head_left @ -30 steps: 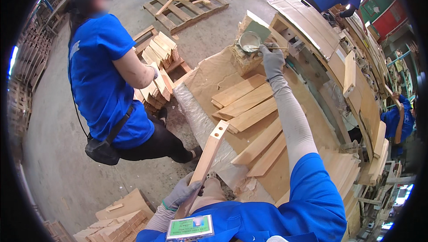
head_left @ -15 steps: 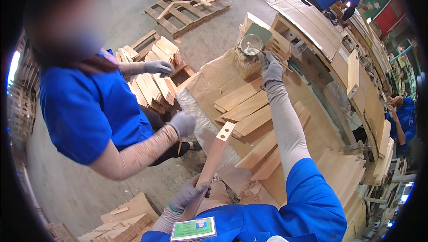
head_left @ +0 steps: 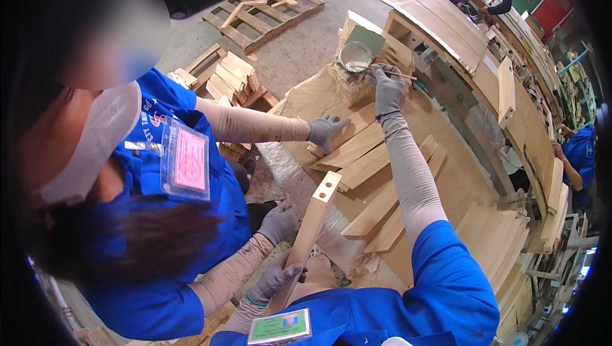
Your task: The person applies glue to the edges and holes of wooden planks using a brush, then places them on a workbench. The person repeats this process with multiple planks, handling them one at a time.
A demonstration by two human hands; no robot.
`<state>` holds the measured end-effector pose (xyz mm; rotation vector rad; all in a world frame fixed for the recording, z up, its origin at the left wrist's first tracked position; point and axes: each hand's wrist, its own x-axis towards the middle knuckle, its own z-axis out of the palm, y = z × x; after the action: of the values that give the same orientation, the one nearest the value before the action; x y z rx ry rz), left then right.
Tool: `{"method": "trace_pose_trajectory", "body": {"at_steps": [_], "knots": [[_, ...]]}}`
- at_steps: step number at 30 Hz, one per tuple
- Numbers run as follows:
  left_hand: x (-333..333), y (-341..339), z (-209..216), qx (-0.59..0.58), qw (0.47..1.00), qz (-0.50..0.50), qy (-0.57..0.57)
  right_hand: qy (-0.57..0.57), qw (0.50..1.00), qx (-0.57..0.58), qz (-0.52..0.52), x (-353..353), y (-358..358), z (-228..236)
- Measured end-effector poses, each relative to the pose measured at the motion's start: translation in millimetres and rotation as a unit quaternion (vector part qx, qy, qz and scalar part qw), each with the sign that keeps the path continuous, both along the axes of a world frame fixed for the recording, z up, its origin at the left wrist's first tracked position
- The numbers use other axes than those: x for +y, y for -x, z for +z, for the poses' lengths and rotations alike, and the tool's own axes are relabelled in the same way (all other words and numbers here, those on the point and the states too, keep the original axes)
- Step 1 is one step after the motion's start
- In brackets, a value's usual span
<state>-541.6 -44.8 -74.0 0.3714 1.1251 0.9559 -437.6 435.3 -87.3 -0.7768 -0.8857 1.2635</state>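
Note:
My left hand, in a grey glove, is closed around the lower part of a wooden bar. Two round holes show near the bar's upper end, which tilts up and away from me. With my arm stretched far forward, my right hand, also gloved, grips a thin wooden stick. The stick lies across the mouth of a round pot of whitish paste, its tip by the rim. That pot stands on a crusted block.
On my left, a co-worker in blue leans in, one gloved hand at the flat boards, the other beside my bar. More boards lie on the brown-covered table. A long bench runs along the right.
The co-worker has leaned closer and reached one hand to the boards. My right hand's stick has turned flatter across the pot. My left hand still holds the bar.

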Motion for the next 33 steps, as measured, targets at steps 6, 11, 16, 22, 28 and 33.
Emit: {"method": "trace_pose_trajectory", "body": {"at_steps": [6, 11, 16, 22, 28, 33], "knots": [[2.9, 0.4, -0.1, 0.001, 1.000, -0.005, 0.005, -0.040, 0.999, -0.019, -0.008, 2.5, 7.2, -1.2], [2.0, 0.1, 0.8, 0.004, 1.000, -0.015, 0.018, -0.008, 0.999, 0.029, -0.027, 0.0, 11.1, -9.2], [-1.7, -0.7, -2.5, -0.003, 0.999, -0.023, 0.022, 0.042, 0.999, -0.017, -0.026, -11.7, 9.2, -19.1], [-1.9, -3.2, -4.7, 0.005, 1.000, -0.010, 0.026, 0.157, 0.962, 0.222, 0.002, -15.5, 7.1, -23.5], [0.5, -4.2, -3.4, 0.026, 0.999, -0.019, 0.022, 0.168, 0.933, 0.317, 0.028, 10.4, 7.2, -35.4], [15.0, -7.9, 1.0, -0.001, 0.998, 0.018, -0.056, 0.155, 0.939, 0.305, 0.039, 9.0, -8.4, -19.8]]}}
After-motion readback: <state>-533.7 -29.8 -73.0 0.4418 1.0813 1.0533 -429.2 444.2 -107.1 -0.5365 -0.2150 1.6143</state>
